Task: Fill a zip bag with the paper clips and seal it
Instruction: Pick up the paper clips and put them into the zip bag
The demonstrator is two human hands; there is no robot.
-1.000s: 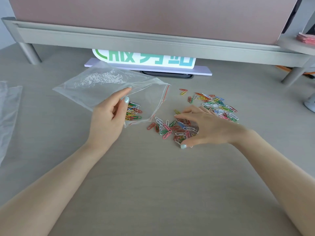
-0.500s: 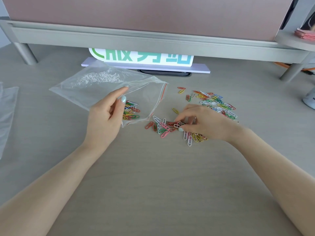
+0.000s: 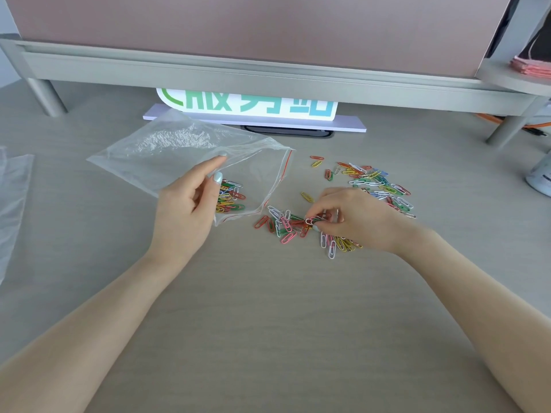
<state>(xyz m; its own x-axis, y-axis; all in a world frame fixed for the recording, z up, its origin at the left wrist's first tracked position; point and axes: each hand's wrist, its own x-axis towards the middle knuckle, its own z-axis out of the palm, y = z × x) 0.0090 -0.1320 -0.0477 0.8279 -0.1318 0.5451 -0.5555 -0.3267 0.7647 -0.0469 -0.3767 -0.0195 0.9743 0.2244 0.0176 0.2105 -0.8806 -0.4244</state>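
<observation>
**Right hand now pinching clips off the table**

Right hand [image 3: 354,220] has gone from flat-spread over the pile to fingers curled, pinching a small bunch of paper clips [image 3: 316,219]; next load is about ready for the bag. Left hand [image 3: 190,210] still grips the open mouth of the zip bag [image 3: 167,150], unsealed. One bag, one cluster of clips inside [image 3: 231,198], two loose patches on the table [image 3: 268,308]: near [image 3: 283,226], far [image 3: 375,181]. Too many to count. Second plastic sheet [image 3: 15,198] at left.
</observation>
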